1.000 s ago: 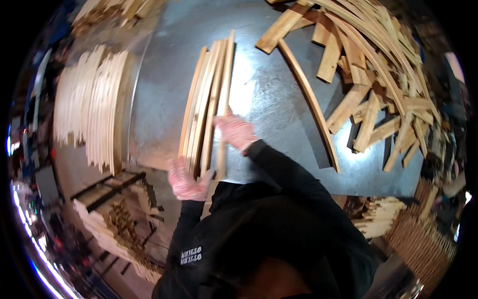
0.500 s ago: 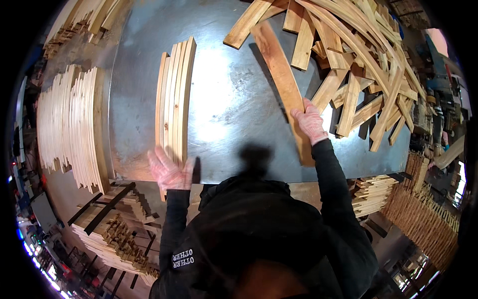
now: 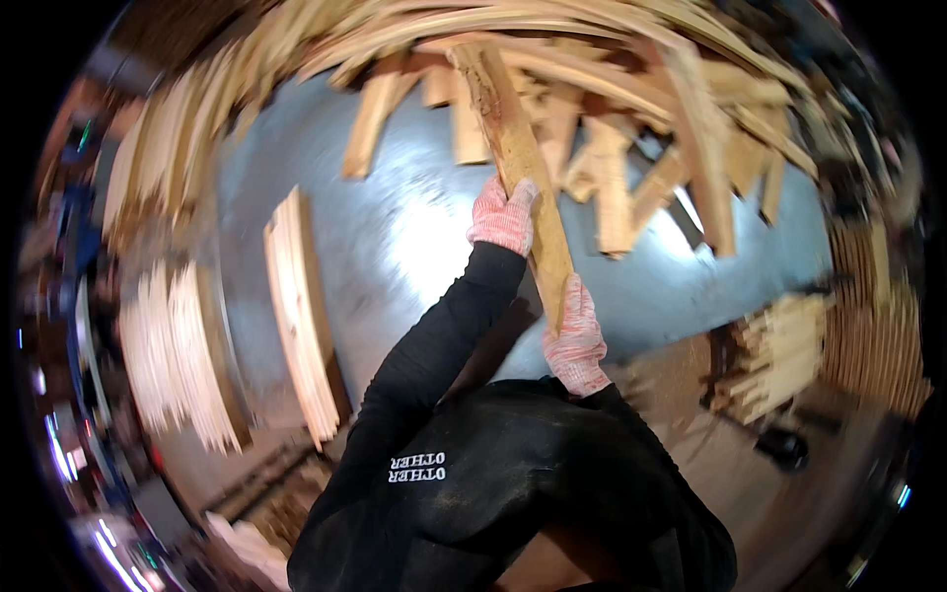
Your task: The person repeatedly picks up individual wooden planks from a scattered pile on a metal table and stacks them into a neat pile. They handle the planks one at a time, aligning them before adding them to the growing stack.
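A long wooden board (image 3: 520, 148) with a rough, dark-marked far end is held up over the metal table (image 3: 380, 222). My left hand (image 3: 502, 213), in a pink-and-white glove, is closed around the board's left edge near its middle. Gloved the same way, my right hand (image 3: 576, 340) grips its near end. The board slants from far left to near right. To the left, a small row of boards (image 3: 299, 306) set side by side lies on the table, apart from both hands.
A jumbled heap of loose boards (image 3: 612, 187) covers the far and right part of the table. Stacked boards (image 3: 182, 355) stand beyond its left edge. More stacks (image 3: 774, 355) rise at the right, near a tall slatted pile (image 3: 878, 316).
My left hand has left the row of boards and taken hold of the board that my right hand carried. The view has turned, and my right hand now grips the board's near end.
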The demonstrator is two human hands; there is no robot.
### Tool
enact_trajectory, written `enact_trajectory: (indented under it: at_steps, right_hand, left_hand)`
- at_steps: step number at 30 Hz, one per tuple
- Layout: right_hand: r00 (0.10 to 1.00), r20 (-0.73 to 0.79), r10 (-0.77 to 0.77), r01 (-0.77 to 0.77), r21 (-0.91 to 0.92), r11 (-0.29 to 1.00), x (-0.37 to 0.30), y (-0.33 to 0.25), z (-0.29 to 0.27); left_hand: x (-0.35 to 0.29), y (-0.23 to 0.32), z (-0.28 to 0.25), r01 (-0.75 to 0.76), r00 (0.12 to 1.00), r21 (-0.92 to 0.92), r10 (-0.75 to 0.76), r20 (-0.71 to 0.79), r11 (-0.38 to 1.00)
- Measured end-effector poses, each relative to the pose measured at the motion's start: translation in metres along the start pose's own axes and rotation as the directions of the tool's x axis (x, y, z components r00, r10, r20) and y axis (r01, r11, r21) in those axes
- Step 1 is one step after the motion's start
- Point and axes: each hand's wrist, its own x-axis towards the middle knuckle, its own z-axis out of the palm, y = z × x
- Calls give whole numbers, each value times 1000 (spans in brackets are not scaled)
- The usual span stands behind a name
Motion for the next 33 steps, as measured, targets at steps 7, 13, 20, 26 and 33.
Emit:
enact_trajectory:
  at_steps: [7, 13, 20, 26, 33]
  right_hand:
    - [768, -135, 626, -247, 839, 484, -70, 130, -86]
    - [203, -524, 827, -520, 658, 545, -147, 389, -172]
    - [178, -446, 877, -791, 466, 397, -149, 718, -201]
    - [-53, -378, 924, -713, 663, 230, -74, 817, -219]
    - [130, -277, 952, -887, 396, 236, -58, 878, -216]
  left_hand:
    - [-48, -42, 114, -323, 766, 88, 206, 609, 942]
    - [-2, -118, 129, -518, 829, 580, 536, 159, 629]
    - [70, -174, 96, 237, 971, 801, -122, -204, 550]
    - [23, -114, 235, 526, 759, 113, -405, -509, 843]
    - [90, -92, 253, 406, 862, 230, -288, -417, 884]
